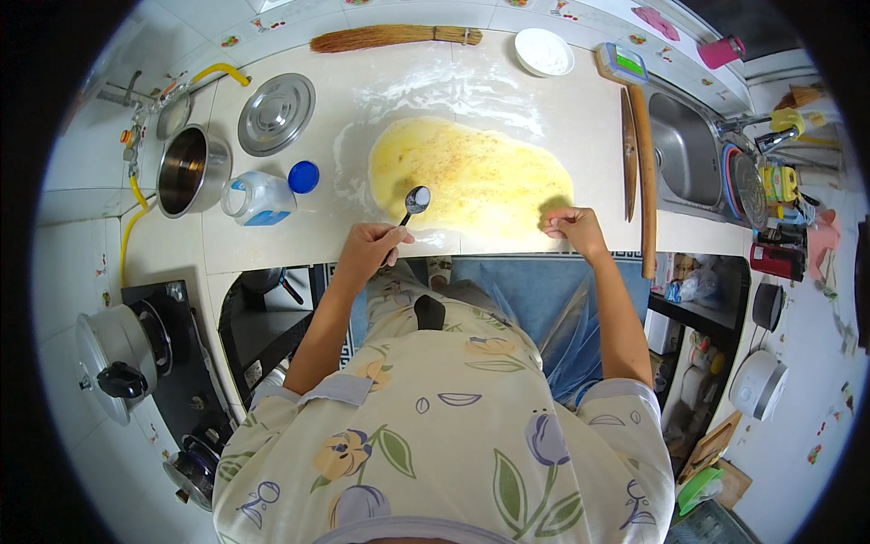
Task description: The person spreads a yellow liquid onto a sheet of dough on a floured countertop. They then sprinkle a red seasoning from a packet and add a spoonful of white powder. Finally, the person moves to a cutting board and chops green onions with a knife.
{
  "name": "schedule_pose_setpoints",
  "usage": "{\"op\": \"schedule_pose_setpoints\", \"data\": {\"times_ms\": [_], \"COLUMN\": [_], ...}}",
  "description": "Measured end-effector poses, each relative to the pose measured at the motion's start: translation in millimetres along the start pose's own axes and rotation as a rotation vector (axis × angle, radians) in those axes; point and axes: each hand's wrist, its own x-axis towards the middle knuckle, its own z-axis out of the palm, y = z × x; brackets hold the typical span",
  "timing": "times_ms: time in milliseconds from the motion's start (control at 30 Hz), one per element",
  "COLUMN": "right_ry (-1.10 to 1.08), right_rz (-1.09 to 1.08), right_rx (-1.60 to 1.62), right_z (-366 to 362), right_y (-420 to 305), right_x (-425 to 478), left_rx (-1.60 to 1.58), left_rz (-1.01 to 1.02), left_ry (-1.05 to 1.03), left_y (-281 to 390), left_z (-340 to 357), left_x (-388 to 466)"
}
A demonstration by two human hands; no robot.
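Note:
A thin, wide sheet of rolled dough (476, 173), yellow with a speckling of brown powder, lies on the floured countertop before me. My left hand (375, 246) grips a dark-handled spoon (416, 201) at the dough's lower left edge. White powder sits in the bowl of the spoon, which is over the dough. Over the dough's lower right corner is my right hand (576, 231), its fingertips drawn together; whether a pinch of anything is between them is too small to see. Left of the dough, an uncapped clear jar (262, 198) lies near a blue lid (304, 177).
A steel pot (194, 173) and metal lid (277, 114) occupy the left side. Along the back are a straw brush (394, 39), a white bowl (544, 52) of white powder and a plastic box (622, 63). Two wooden rolling pins (629, 156) lie beside the sink (685, 149).

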Motion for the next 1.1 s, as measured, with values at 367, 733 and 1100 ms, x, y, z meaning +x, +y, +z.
{"op": "schedule_pose_setpoints", "data": {"times_ms": [367,733,1100], "right_ry": [0.2,0.124,0.385], "right_rz": [-0.207,-0.042,-0.267], "right_rx": [-0.021,-0.085,0.023], "right_z": [-27.1,-39.9,-38.6], "right_y": [-10.2,23.4,12.9], "right_x": [60.0,-3.9,59.7], "left_rx": [0.014,-0.001,-0.031], "left_rz": [0.023,0.01,0.02], "left_ry": [0.015,0.019,-0.005], "left_y": [14.4,8.6,14.9], "left_z": [3.8,4.7,0.9], "left_x": [-0.4,1.4,4.0]}}
